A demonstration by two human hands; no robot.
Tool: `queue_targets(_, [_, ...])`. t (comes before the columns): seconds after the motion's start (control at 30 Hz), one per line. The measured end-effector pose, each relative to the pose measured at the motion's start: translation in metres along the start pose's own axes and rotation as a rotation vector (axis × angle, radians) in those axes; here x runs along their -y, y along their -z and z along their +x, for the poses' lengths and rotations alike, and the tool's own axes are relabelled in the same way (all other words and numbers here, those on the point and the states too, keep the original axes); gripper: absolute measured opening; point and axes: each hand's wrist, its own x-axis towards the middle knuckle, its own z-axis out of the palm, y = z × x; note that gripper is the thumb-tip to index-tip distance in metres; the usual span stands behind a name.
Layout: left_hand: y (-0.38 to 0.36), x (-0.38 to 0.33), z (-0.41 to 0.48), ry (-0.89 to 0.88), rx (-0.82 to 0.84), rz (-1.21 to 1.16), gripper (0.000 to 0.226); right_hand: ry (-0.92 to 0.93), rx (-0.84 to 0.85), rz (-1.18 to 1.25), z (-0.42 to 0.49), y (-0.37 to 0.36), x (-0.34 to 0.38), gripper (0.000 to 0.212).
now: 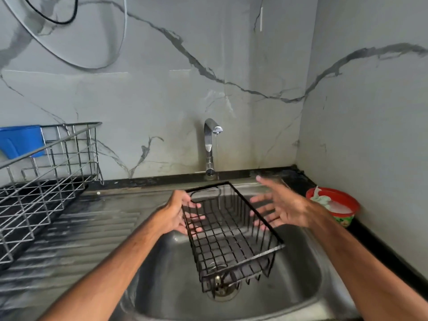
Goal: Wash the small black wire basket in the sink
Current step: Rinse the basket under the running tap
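Note:
The small black wire basket [229,237] hangs tilted over the steel sink [301,286], its far end under the thin stream from the tap [211,140]. My left hand [178,213] grips the basket's left side near the handle cut-out, thumb on the rim and fingers reaching through under the wires. My right hand [281,205] hovers at the basket's right rim with fingers spread and blurred; I cannot see it touching the wire. The drain [222,290] shows below the basket's near end.
A steel dish rack [46,179] with a blue container [22,140] stands on the ribbed drainboard [76,230] at left. A red tub [335,206] holding soapy water and a cloth sits on the black counter edge at right. Marble wall behind and to the right.

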Motion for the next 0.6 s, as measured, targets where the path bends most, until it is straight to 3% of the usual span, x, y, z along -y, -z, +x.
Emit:
queue_targets(0.1, [-0.014,-0.007,-0.002,0.005,0.109,0.108,0.057,-0.035,0.174,-0.035,0.01,-0.009,-0.002,0.076])
queue_targets(0.27, [-0.012,-0.002,0.009,0.035,0.115,0.163,0.064,-0.061,0.162,-0.123,0.031,-0.023,-0.003,0.06])
queue_targets(0.37, [-0.011,0.003,0.019,0.071,0.132,0.09,0.085,-0.015,0.162,-0.039,0.06,-0.008,-0.018,0.067])
queue_targets(0.43, [-0.012,0.008,0.019,0.102,0.159,-0.004,0.099,0.04,0.036,0.012,0.072,-0.007,-0.02,0.064])
queue_targets(0.5, [-0.015,0.013,0.014,0.112,0.186,-0.105,0.089,0.169,-0.053,-0.103,0.073,-0.017,-0.015,0.056])
queue_targets(0.6, [-0.013,0.025,0.013,0.063,0.187,-0.158,0.069,0.028,-0.103,-0.059,0.071,-0.041,-0.008,0.028])
